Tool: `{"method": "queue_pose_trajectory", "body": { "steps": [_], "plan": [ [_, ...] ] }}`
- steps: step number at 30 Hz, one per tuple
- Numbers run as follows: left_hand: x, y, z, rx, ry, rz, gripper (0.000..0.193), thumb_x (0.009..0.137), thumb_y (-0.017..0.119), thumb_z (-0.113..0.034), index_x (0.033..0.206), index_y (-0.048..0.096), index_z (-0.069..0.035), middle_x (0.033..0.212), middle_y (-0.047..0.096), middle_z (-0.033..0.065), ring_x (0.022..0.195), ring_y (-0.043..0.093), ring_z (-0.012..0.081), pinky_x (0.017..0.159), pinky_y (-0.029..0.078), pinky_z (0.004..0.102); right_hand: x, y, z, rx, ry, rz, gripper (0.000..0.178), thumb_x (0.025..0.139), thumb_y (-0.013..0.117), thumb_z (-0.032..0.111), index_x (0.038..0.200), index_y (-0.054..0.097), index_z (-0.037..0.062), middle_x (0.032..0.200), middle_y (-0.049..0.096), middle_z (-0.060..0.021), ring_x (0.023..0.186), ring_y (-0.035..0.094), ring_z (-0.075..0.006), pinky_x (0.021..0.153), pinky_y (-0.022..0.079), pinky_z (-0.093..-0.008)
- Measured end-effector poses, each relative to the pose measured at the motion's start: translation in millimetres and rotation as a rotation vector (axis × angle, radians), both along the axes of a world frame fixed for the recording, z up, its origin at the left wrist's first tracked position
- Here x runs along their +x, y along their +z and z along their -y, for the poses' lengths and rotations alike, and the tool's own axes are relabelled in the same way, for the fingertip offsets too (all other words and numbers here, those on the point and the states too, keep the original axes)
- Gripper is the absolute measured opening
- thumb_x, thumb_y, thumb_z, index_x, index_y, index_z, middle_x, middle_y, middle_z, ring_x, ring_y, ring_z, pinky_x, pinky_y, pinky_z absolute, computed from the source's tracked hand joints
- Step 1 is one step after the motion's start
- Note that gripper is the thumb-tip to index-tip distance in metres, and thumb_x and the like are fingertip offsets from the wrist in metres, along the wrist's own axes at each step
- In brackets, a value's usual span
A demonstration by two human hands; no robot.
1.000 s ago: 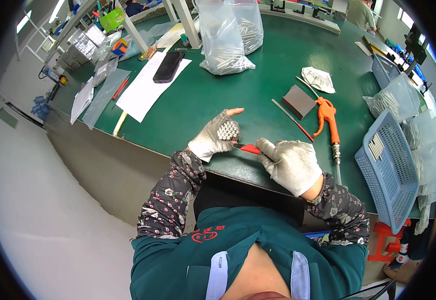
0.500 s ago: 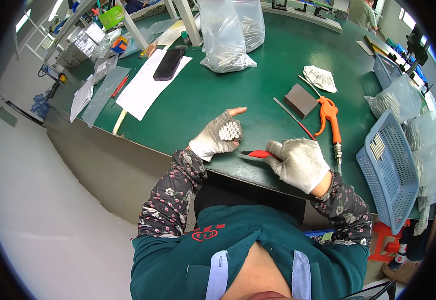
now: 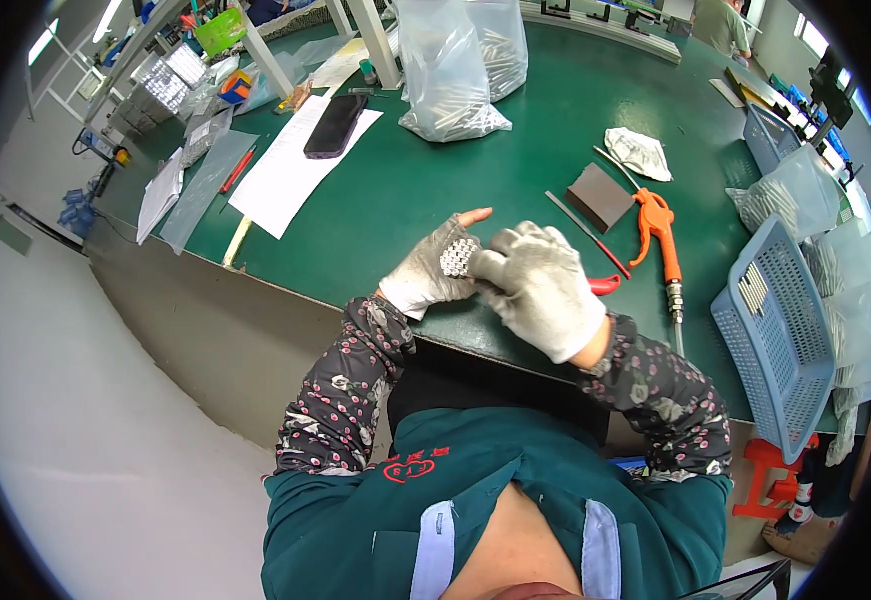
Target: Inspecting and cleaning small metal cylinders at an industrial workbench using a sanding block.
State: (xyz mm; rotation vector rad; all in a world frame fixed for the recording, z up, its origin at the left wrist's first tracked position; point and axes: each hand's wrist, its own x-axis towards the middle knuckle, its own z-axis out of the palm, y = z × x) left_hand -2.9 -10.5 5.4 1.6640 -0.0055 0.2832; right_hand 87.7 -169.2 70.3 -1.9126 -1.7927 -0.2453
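My left hand (image 3: 426, 275), in a pale work glove with bare thumb tip, is closed round a bundle of thin metal rods (image 3: 458, 258), their ends facing up. Against the bundle's right side is my gloved right hand (image 3: 546, 290), its fingers bent together; what they pinch, if anything, is hidden. A red tool handle (image 3: 606, 286) sticks out beyond the right hand; I cannot tell if it is held or lies on the table. Just past it are a thin file with a red handle (image 3: 611, 258), a brown block (image 3: 600, 198) and an orange air blow gun (image 3: 658, 235).
Bags of rods (image 3: 451, 110) stand at the back of the green table (image 3: 396, 195). A phone (image 3: 337, 128) lies on paper sheets (image 3: 276, 190) to the left. At right are a blue basket (image 3: 786, 350) with a few rods and more filled bags (image 3: 791, 195). A crumpled white cloth (image 3: 639, 153) lies behind the block.
My right hand has moved left and up to the bundle, and its fingers now meet the rods. The red tool's tip no longer shows; its handle appears right of the hand.
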Motion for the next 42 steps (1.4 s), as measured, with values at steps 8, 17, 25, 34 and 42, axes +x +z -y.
{"method": "queue_pose_trajectory", "body": {
  "steps": [8,17,25,34,42],
  "plan": [
    [2.8,-1.8,0.2,0.190,0.085,0.050,0.091,0.052,0.086,-0.013,0.131,0.040,-0.004,0.123,0.050,0.0056,0.109,0.049,0.0142,0.095,0.039,0.0287,-9.8,-16.6,-27.5,-0.044,-0.033,0.170,0.017,0.066,0.064,0.017,0.082,0.060,0.0123,0.074,0.058,-0.0059,0.079,0.056,-0.0232,0.067,0.039,-0.0359],
    [5.7,-1.1,-2.4,0.291,0.106,-0.018,0.077,0.062,0.081,-0.016,0.127,0.043,-0.004,0.122,0.050,0.0085,0.111,0.049,0.0170,0.096,0.038,0.0289,-19.9,-22.4,-32.3,-0.044,-0.164,0.618,0.012,0.070,0.055,0.015,0.081,0.058,0.0111,0.076,0.058,-0.0021,0.079,0.056,-0.0175,0.066,0.038,-0.0319],
    [3.4,-15.1,-4.1,-0.019,0.015,0.055,0.082,0.063,0.076,-0.002,0.133,0.035,-0.006,0.121,0.049,0.0058,0.109,0.048,0.0143,0.089,0.042,0.0268,-2.4,3.2,-21.4,0.033,-0.089,0.196,0.020,0.065,0.063,0.013,0.084,0.059,0.0078,0.077,0.058,-0.0080,0.080,0.056,-0.0245,0.069,0.043,-0.0361],
    [-0.8,2.1,9.6,-0.263,0.061,-0.029,0.076,0.066,0.065,0.009,0.134,0.036,-0.007,0.102,0.055,0.0021,0.086,0.052,0.0088,0.076,0.044,0.0213,22.1,-8.7,-18.5,0.327,-0.025,-0.472,0.010,0.076,0.062,0.015,0.082,0.065,0.0079,0.079,0.064,-0.0102,0.075,0.062,-0.0271,0.067,0.049,-0.0355],
    [-1.6,5.0,6.0,-0.095,0.054,-0.075,0.074,0.066,0.064,0.010,0.132,0.040,-0.010,0.080,0.054,-0.0028,0.072,0.050,0.0054,0.070,0.043,0.0182,16.0,-46.1,-7.1,0.115,-0.225,-0.646,0.016,0.077,0.057,0.020,0.082,0.065,0.0077,0.072,0.064,-0.0135,0.068,0.063,-0.0307,0.062,0.050,-0.0374]
  ]
}}
